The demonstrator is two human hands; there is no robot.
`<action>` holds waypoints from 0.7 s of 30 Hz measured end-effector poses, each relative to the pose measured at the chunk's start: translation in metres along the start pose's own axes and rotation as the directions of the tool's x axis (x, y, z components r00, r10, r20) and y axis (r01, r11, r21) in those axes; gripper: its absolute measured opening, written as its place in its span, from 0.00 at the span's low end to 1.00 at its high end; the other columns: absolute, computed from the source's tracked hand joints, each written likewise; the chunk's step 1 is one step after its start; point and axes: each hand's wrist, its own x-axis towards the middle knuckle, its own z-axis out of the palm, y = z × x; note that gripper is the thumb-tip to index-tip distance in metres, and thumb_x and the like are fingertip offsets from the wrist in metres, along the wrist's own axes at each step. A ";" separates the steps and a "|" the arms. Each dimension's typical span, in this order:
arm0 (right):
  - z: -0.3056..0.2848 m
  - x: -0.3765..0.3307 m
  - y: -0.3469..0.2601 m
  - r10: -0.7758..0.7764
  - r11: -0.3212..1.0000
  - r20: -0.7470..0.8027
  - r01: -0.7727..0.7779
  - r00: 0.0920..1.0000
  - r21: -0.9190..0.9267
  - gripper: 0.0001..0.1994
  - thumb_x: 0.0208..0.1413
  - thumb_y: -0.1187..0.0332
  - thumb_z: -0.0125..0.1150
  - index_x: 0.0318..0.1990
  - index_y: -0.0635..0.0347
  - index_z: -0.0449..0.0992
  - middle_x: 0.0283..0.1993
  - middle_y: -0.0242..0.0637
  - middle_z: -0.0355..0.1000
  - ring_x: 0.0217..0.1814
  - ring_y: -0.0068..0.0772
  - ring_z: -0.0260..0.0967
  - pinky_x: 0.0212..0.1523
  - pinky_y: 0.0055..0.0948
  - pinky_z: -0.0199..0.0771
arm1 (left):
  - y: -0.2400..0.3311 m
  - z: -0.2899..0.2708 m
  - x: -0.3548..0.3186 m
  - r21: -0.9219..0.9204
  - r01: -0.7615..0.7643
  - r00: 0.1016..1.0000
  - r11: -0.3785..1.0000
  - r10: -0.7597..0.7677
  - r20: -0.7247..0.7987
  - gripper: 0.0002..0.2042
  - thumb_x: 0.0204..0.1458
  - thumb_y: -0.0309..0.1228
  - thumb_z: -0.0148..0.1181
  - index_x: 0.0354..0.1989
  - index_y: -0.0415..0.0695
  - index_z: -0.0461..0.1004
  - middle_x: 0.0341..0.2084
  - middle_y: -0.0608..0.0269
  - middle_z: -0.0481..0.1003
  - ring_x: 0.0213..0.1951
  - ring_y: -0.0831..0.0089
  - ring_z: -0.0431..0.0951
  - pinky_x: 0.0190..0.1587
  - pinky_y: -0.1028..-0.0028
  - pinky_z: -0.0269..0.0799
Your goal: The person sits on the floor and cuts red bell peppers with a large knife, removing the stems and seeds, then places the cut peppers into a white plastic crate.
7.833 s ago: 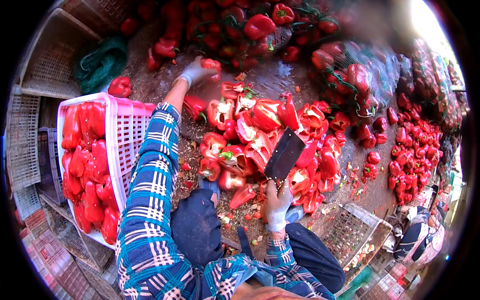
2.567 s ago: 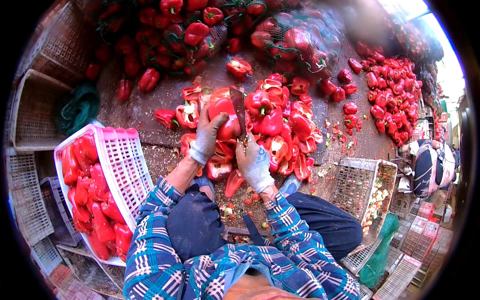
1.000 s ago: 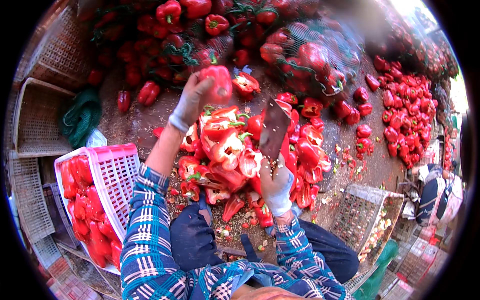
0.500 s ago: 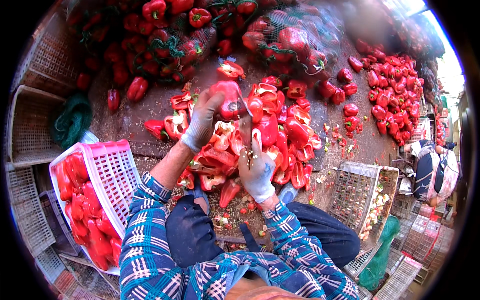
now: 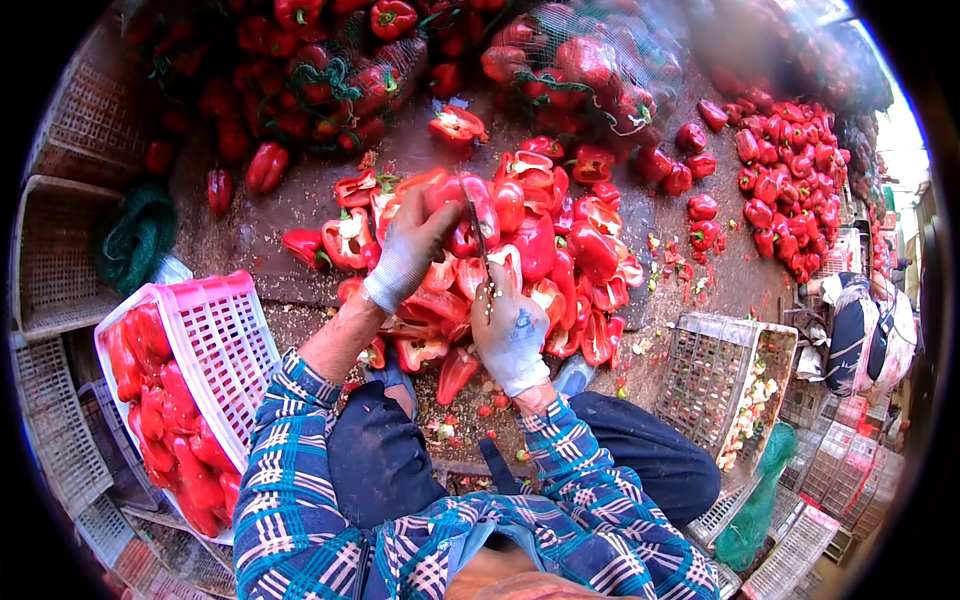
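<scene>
My left hand (image 5: 408,250), in a pale work glove, is closed round a red bell pepper (image 5: 484,206) above a heap of cut peppers. My right hand (image 5: 513,335), gloved too and speckled with seeds, grips a knife (image 5: 473,220) whose narrow dark blade points away from me against the pepper. How deep the blade sits in it I cannot tell. Below and beyond my hands lie halved and opened red peppers (image 5: 536,252), some showing pale cores. One cut pepper (image 5: 458,126) lies apart at the far side.
A pink-rimmed white crate (image 5: 225,335) full of red pepper pieces leans at my left. On my right stands a grey crate (image 5: 700,385) with pale cores. Net sacks of peppers (image 5: 585,70) lie ahead, a loose pepper pile (image 5: 790,180) far right. Another person (image 5: 865,330) sits there.
The pepper in my left hand has turned and dropped slightly. The knife blade has swung more upright across it, and my right hand has shifted a little.
</scene>
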 end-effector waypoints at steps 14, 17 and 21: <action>0.014 0.005 0.064 0.543 0.325 0.322 -0.548 0.775 0.771 0.07 0.62 0.66 0.55 0.38 0.61 0.73 0.22 0.29 0.68 0.18 0.23 0.65 0.19 0.23 0.66 | 0.000 -0.022 -0.004 0.612 -0.547 0.828 0.571 0.263 0.495 0.39 0.50 0.43 0.70 0.69 0.45 0.59 0.62 0.44 0.66 0.62 0.50 0.70 0.65 0.59 0.66; 0.018 0.001 0.064 0.561 0.402 0.244 -0.518 0.791 0.755 0.07 0.62 0.67 0.54 0.38 0.61 0.73 0.21 0.30 0.68 0.18 0.22 0.65 0.20 0.24 0.65 | 0.054 -0.062 0.043 0.776 -0.515 0.803 0.365 0.523 0.287 0.35 0.50 0.43 0.71 0.65 0.44 0.65 0.57 0.48 0.71 0.56 0.52 0.75 0.58 0.60 0.72; 0.015 0.007 0.058 0.571 0.358 0.281 -0.541 0.772 0.761 0.07 0.62 0.68 0.54 0.40 0.62 0.74 0.23 0.30 0.69 0.21 0.21 0.66 0.23 0.24 0.65 | 0.104 -0.146 0.142 0.942 -0.208 0.612 0.264 0.786 -0.086 0.29 0.51 0.46 0.69 0.58 0.44 0.72 0.51 0.51 0.75 0.49 0.55 0.79 0.49 0.61 0.76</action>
